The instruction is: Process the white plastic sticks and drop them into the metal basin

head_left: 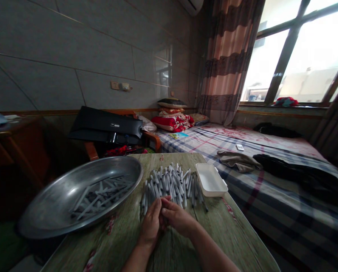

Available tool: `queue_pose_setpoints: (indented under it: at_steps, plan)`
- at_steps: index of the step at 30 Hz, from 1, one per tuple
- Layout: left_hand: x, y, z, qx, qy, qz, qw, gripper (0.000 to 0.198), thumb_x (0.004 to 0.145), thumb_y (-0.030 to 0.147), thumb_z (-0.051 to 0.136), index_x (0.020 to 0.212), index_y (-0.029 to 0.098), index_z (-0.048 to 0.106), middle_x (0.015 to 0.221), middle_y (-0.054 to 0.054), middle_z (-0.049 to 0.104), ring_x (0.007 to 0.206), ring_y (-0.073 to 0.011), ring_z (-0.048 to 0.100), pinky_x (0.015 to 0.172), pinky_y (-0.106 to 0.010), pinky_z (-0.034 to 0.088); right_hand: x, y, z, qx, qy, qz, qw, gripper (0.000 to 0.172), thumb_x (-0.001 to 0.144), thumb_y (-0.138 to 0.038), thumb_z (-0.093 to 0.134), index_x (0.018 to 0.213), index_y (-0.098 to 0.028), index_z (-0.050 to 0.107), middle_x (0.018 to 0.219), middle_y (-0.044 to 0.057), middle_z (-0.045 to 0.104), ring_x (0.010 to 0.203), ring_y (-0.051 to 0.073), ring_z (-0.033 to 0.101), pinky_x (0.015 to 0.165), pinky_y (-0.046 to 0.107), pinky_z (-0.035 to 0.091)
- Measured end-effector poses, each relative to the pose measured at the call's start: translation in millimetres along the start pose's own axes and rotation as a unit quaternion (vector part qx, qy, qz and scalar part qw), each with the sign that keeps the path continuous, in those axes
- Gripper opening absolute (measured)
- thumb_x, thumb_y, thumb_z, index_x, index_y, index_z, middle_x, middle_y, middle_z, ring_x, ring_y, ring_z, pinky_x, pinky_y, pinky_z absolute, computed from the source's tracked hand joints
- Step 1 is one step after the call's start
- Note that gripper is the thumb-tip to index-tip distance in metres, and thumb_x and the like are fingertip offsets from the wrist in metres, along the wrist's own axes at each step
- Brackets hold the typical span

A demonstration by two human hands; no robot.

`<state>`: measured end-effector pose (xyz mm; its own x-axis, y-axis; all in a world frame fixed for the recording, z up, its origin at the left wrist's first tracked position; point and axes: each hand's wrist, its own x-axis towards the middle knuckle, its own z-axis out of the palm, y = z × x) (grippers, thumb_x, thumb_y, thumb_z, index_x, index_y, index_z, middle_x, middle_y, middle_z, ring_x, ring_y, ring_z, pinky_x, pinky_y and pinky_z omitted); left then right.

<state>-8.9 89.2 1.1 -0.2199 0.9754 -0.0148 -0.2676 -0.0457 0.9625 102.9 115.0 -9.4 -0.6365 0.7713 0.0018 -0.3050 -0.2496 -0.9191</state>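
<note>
My left hand (pixel 152 220) and my right hand (pixel 178 217) meet at the near edge of a heap of pale, pen-like tubes (pixel 171 184), some with dark ends. The fingers of both hands are curled in and pressed together. Whatever lies between them is hidden behind the hands. To the left, a large metal basin (pixel 50 200) holds more loose tubes (pixel 101 196). A white plastic box (pixel 211 179) stands just right of the heap.
The wood-patterned table (pixel 214 234) carries all of this, with the basin overhanging its left edge. Beyond is a bed (pixel 271 181) with a grey cloth (pixel 238 160) and dark clothing. A black monitor-like panel (pixel 106 126) leans on a chair behind.
</note>
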Motion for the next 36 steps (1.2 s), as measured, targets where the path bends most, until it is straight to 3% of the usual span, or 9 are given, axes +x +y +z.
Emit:
queue_pose_setpoints:
  at_steps: [4,7,10,15,20,26,31,36]
  plan:
    - [2.3,-7.0,0.3,-0.060,-0.081,-0.048,0.994,0.042,0.078,0.056,0.059,0.098,0.020,0.071,0.110,-0.012,0.070,0.107,-0.0288,0.063,0.089,-0.041,0.050,3.7,4.4,6.5,0.090,0.062,0.023,0.994,0.047,0.063,-0.035,0.070,0.105,-0.019,0.055,0.057,-0.007,0.050,0.042,0.007,0.042,0.044,0.020,0.029]
    - [4.3,-10.2,2.8,-0.068,-0.069,-0.052,0.994,0.037,0.075,0.052,0.065,0.098,0.023,0.070,0.108,-0.010,0.071,0.103,-0.0277,0.065,0.088,-0.040,0.050,4.3,2.5,8.3,0.097,0.118,0.074,0.986,0.038,0.066,-0.031,0.064,0.100,-0.020,0.051,0.048,-0.012,0.037,0.034,0.004,0.026,0.040,0.017,0.015]
    - [5.2,-10.0,7.0,-0.077,-0.054,-0.040,0.995,0.035,0.074,0.051,0.067,0.095,0.023,0.070,0.107,-0.010,0.071,0.103,-0.0275,0.065,0.087,-0.040,0.051,2.5,0.2,7.0,0.087,0.142,0.088,0.982,0.034,0.070,-0.038,0.062,0.096,-0.022,0.048,0.047,-0.013,0.034,0.033,0.004,0.020,0.040,0.016,0.008]
    - [7.6,-9.6,7.1,-0.094,-0.074,-0.051,0.992,0.036,0.075,0.051,0.065,0.094,0.020,0.070,0.099,-0.011,0.073,0.100,-0.0295,0.065,0.082,-0.041,0.053,-0.6,-1.0,7.9,0.053,0.112,0.055,0.991,0.048,0.069,-0.054,0.067,0.098,-0.021,0.049,0.049,-0.013,0.036,0.034,0.003,0.022,0.038,0.017,0.010]
    - [10.7,-13.6,3.5,-0.083,-0.056,-0.046,0.994,0.037,0.072,0.054,0.067,0.089,0.022,0.071,0.086,-0.008,0.074,0.092,-0.0301,0.068,0.078,-0.043,0.054,-1.1,-6.1,16.2,-0.006,0.119,0.025,0.993,0.044,0.071,-0.058,0.065,0.084,-0.019,0.051,0.051,-0.011,0.037,0.036,0.003,0.025,0.036,0.018,0.015]
    - [13.6,-17.1,1.8,-0.064,-0.031,-0.027,0.997,0.039,0.068,0.057,0.069,0.083,0.021,0.070,0.085,-0.008,0.074,0.091,-0.0296,0.067,0.079,-0.041,0.054,1.6,-4.0,16.3,-0.035,0.128,0.023,0.991,0.043,0.074,-0.059,0.061,0.085,-0.018,0.052,0.047,-0.012,0.036,0.033,0.003,0.022,0.034,0.019,0.014]
    - [11.4,-15.5,0.7,-0.075,-0.033,-0.029,0.996,0.035,0.069,0.053,0.070,0.084,0.021,0.069,0.088,-0.008,0.074,0.091,-0.0286,0.068,0.082,-0.040,0.053,-0.6,-4.0,12.7,0.002,0.116,0.070,0.991,0.034,0.078,-0.053,0.059,0.085,-0.021,0.048,0.048,-0.012,0.038,0.031,0.004,0.023,0.035,0.017,0.013]
    - [7.9,-8.3,3.9,-0.158,-0.035,-0.077,0.984,0.033,0.074,0.053,0.065,0.081,0.020,0.066,0.088,-0.009,0.073,0.095,-0.0281,0.068,0.085,-0.041,0.051,-3.5,-1.0,8.1,0.073,0.050,0.136,0.987,0.027,0.079,-0.043,0.055,0.072,-0.022,0.040,0.043,-0.012,0.033,0.030,0.004,0.019,0.036,0.018,0.010]
